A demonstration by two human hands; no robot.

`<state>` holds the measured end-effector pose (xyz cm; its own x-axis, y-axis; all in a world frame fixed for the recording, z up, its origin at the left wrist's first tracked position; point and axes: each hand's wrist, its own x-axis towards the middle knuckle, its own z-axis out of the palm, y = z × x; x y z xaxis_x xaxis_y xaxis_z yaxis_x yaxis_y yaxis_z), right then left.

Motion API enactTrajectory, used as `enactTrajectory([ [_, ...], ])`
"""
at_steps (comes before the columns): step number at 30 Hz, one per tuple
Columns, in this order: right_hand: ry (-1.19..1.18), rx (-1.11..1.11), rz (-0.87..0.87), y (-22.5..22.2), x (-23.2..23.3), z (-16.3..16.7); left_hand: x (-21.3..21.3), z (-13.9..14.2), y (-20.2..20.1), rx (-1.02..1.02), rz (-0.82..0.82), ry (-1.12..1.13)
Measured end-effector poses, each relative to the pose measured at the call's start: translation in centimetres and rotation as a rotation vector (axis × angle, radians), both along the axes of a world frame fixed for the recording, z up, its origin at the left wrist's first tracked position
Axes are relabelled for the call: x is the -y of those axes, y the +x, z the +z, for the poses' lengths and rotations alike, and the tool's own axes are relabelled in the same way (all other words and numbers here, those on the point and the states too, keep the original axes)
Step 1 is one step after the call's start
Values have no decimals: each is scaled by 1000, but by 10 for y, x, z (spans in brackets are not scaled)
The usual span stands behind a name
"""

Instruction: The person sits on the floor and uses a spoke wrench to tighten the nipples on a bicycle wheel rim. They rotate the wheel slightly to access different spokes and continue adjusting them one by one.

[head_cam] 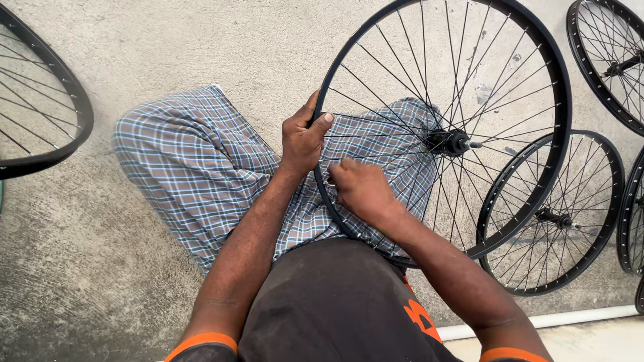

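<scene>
A large black bicycle wheel rim (562, 100) with thin spokes and a dark hub (448, 141) rests across my lap, over my plaid trousers. My left hand (303, 137) grips the near-left part of the rim, thumb lying over its edge. My right hand (361, 189) is closed just inside the rim, fingers pinched at a spoke near the rim; whether it holds a small tool is hidden.
Another black spoked wheel (607, 201) lies on the concrete floor to the right, partly under the big one. More wheels lie at the top right (607, 67), right edge (630, 221) and left (47, 100). A white pipe (577, 316) runs along the lower right.
</scene>
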<state>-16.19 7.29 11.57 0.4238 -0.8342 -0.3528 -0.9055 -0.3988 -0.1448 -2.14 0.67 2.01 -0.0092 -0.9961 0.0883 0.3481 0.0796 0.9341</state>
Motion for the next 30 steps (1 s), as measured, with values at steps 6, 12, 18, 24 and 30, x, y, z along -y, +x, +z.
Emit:
enactTrajectory([
  [6, 100, 243, -46, -14, 26, 20, 27, 6, 6, -32, -73, 56],
  [12, -238, 577, -191, -1, 23, 19, 56, 18, 11, -42, -127, 224],
  [18, -438, 547, 94, -9, 1, 10, 19, 4, 10, -59, -66, 147],
  [24, -47, 259, -136, 1, 15, 5, 20, 3, 9, -40, -54, 181],
  [30, -28, 454, 0, 0, 20, 9, 15, 1, 11, -27, -30, 164],
])
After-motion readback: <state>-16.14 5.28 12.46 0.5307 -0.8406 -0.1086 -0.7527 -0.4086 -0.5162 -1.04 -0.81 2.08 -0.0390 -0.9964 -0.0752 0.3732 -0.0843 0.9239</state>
